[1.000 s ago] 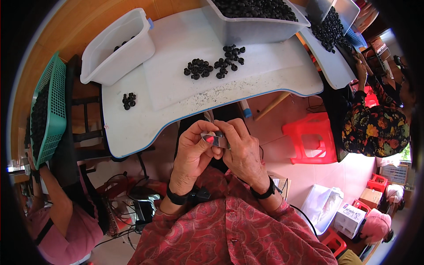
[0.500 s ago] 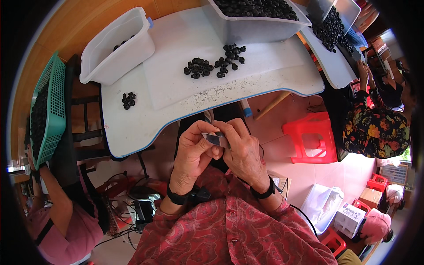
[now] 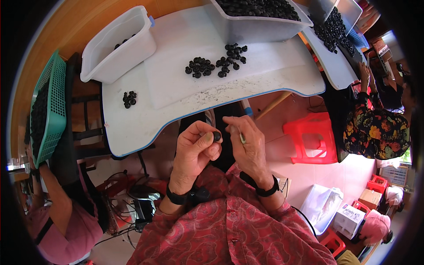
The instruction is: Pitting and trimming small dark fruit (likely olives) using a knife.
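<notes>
Between the thumb and fingertips of my left hand (image 3: 194, 145) is a small round black part (image 3: 217, 136), its rounded end showing. My right hand (image 3: 249, 143) is just to its right, a little apart, with the fingers curled around a small knife. Only a pale greenish bit of the knife (image 3: 242, 138) shows between the fingers; its blade is hidden from view. Both hands are above my lap, in front of the white table (image 3: 128, 143). Several similar black parts lie on the table in a middle pile (image 3: 201, 67), a right-hand pile (image 3: 232, 57) and a small left pile (image 3: 129, 100).
A white tub (image 3: 119, 62) with some black parts stands at the table's back left. A grey bin (image 3: 265, 30) heaped with them is at the back. To the left is a green basket (image 3: 56, 106) beside another person's arm (image 3: 57, 192). A red stool (image 3: 311, 137) stands at right.
My right hand has moved slightly right, away from the black part, taking the knife with it. The blade, visible across the fingertips before, is now hidden. My left hand still holds the part.
</notes>
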The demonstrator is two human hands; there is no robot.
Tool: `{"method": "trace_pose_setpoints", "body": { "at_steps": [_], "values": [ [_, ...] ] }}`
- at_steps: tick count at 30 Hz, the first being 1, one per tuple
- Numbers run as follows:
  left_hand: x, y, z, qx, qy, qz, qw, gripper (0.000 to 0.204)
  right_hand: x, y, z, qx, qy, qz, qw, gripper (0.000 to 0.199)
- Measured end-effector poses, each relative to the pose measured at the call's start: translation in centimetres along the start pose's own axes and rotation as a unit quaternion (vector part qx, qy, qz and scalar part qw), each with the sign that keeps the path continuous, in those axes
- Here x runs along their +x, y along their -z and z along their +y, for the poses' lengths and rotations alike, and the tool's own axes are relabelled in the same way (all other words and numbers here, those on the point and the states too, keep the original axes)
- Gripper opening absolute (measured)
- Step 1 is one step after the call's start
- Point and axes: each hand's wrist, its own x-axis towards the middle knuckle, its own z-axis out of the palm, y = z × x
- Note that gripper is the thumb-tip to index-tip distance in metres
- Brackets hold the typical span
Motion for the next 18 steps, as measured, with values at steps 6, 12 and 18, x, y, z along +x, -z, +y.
{"method": "trace_pose_setpoints", "body": {
  "at_steps": [6,12,18],
  "values": [
    [0.3,-0.3,-0.4,0.031,-0.012,0.066,0.997,0.009,-0.4,-0.4,-0.5,0.127,-0.079,-0.013,0.989,0.016],
    [0.5,-0.2,-1.0,0.084,-0.036,0.101,0.991,0.01,-0.7,-1.2,-0.4,0.189,-0.119,0.0,0.975,0.016],
    [0.5,0.0,-1.4,0.104,-0.041,0.125,0.986,0.01,-0.7,-1.7,-0.6,0.055,-0.028,0.058,0.996,0.011]
  ]
}}
